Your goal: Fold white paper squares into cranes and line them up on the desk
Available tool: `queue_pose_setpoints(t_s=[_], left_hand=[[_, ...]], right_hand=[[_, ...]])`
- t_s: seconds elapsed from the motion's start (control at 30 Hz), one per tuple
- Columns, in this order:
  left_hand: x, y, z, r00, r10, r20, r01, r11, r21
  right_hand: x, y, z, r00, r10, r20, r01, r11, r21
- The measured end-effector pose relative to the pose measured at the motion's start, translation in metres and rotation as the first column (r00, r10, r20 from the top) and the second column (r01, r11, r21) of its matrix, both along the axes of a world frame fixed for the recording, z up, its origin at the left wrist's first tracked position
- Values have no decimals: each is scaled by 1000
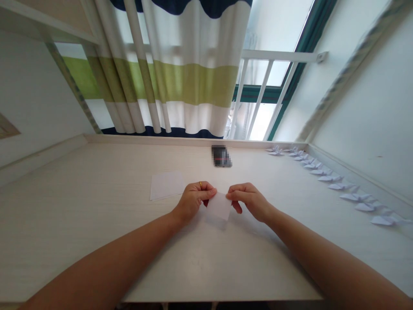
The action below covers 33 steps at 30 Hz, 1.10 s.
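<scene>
A small white square of paper (219,207) is held up just above the pale desk, between my two hands. My left hand (196,196), with a gold ring on one finger, pinches its upper left corner between thumb and finger. At the upper right corner, the thumb and index finger of my right hand (248,198) close on the same paper, while another finger curls below. Flat on the desk beyond my left hand lie white paper sheets (166,185).
A dark, pixelated object (221,156) lies near the back of the desk (97,193). Several folded white paper figures (342,186) line the right edge. Behind the desk hang striped curtains (193,82) beside a window with white railings (263,82).
</scene>
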State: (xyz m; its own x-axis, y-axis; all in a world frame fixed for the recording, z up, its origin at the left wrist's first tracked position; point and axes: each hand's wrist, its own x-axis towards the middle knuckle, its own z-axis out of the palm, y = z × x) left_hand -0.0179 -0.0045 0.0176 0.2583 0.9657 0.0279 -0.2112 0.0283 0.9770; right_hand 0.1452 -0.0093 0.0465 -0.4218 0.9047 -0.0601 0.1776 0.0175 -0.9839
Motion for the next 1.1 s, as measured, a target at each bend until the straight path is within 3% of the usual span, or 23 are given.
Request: queue_pose_setpoints(t_s=[0.13, 0.23, 0.3, 0.47, 0.57, 0.67, 0.77, 0.87, 1.03, 1.1], left_hand=[[-3, 6, -2, 997, 82, 17, -81, 996, -35], [-9, 13, -5, 977, 213, 26, -210, 975, -72], [-10, 15, -8, 980, 198, -11, -198, 978, -66], [0, 9, -19, 992, 70, -109, -76, 996, -54], [0, 7, -21, 961, 46, -271, -31, 998, 61], [-4, 6, -20, 830, 197, -521, 3, 934, 357], [-7, 6, -19, 625, 336, -705, 203, 802, 562], [-8, 5, -18, 498, 356, -791, 357, 747, 561], [-9, 7, -14, 396, 379, -837, 420, 735, 532], [-10, 7, -12, 358, 388, -849, 440, 732, 520]], right_hand=[[6, 7, -2, 995, -58, -79, 59, 998, 12], [14, 16, -3, 962, -197, -191, 215, 974, 78], [14, 20, -5, 956, -244, -165, 267, 953, 140], [1, 20, -23, 994, -112, 19, 105, 969, 225], [-2, 21, -33, 964, -126, 233, 43, 942, 334], [0, 24, -37, 910, -184, 371, 15, 910, 415], [3, 27, -37, 886, -198, 420, -15, 892, 451], [2, 27, -37, 862, -199, 466, -82, 853, 516], [4, 22, -34, 717, -230, 658, -365, 681, 635], [4, 20, -32, 662, -253, 706, -419, 656, 628]])
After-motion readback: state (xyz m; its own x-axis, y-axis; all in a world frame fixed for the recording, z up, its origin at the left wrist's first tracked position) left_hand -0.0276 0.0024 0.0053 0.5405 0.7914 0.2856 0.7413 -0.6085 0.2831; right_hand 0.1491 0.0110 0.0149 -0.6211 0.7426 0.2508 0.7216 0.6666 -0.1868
